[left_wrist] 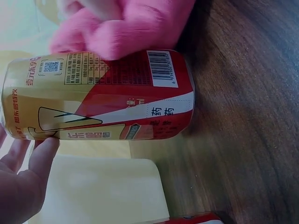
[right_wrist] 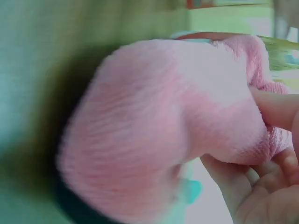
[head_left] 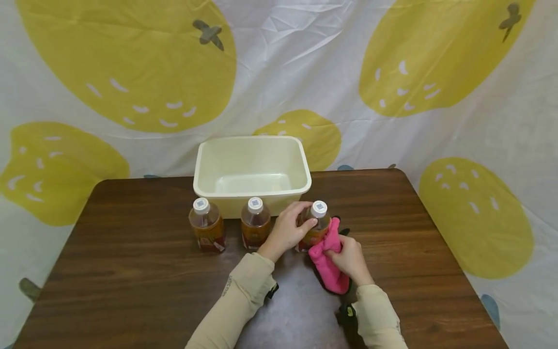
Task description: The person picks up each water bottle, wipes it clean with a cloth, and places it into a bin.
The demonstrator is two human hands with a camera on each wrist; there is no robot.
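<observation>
Gripping the upper part of a drink bottle (head_left: 319,229) with a white cap is my left hand (head_left: 285,232). The bottle stands upright on the table, and its red and gold label (left_wrist: 117,93) fills much of the left wrist view. A pink cloth (head_left: 330,271), fuzzy and bunched up, is pinched in my right hand (head_left: 353,259). The cloth lies against the right side of that bottle, its lower end hanging toward the table. In the right wrist view the cloth (right_wrist: 140,121) covers most of the picture and hides the bottle's side.
Two similar bottles stand left of my hands, a middle bottle (head_left: 255,225) and a far-left bottle (head_left: 208,228). Behind them sits a cream plastic basin (head_left: 253,194). The dark wooden table (head_left: 131,271) ends at a curtain (head_left: 305,63) with yellow fruit prints.
</observation>
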